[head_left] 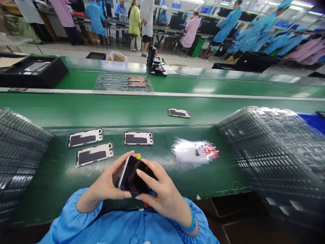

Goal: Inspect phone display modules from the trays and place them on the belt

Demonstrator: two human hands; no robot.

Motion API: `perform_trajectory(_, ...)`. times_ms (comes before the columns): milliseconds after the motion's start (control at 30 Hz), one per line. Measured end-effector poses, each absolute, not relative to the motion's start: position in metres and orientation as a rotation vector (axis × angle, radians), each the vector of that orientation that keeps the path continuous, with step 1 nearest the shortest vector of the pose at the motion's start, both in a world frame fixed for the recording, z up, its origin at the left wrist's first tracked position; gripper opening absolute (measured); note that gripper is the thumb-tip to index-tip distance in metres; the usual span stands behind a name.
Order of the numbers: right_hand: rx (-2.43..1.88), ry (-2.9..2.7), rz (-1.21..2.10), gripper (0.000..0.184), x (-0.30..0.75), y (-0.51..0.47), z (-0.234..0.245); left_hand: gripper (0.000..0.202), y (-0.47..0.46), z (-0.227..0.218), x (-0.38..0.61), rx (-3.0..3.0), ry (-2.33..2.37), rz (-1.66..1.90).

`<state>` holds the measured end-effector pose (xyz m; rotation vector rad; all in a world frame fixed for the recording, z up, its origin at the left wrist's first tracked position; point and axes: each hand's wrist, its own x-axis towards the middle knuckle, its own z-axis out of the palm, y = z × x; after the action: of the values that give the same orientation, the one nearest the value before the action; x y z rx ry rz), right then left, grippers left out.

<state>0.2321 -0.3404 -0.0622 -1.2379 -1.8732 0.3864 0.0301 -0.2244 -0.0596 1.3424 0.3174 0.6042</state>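
We hold: left hand (104, 181), right hand (164, 195) — fingers (146, 173) clamped on a smartphone (134, 174) | yellow tab (138, 157) at fingertips | phone frames (94, 154) just beyond

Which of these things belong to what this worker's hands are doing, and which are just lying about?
Part of the work: left hand, right hand, dark phone panel, similar panels on the green bench.

Lying about: bundle of clear plastic film, stacked clear trays.
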Motion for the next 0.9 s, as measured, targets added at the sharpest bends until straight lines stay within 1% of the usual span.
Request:
perform_trajectory(267, -1.234, -1.898, 0.359, 0.072, 0.231, -0.341, -0.056, 0.092, -0.224, -0.058, 0.028, 1.35, 0.311, 0.596)
perform_trajectory(533, -1.281, -1.951, 0.286, 0.054, 0.232, -0.34, -0.046, 0.091, -0.224, -0.061, 0.031, 1.304, 0.332, 0.63)
perform_trajectory(900, -1.383, -1.991, 0.249, 0.048, 0.233, -0.334, -0.034, 0.089, -0.223, -0.076, 0.036, 1.155, 0.338, 0.689)
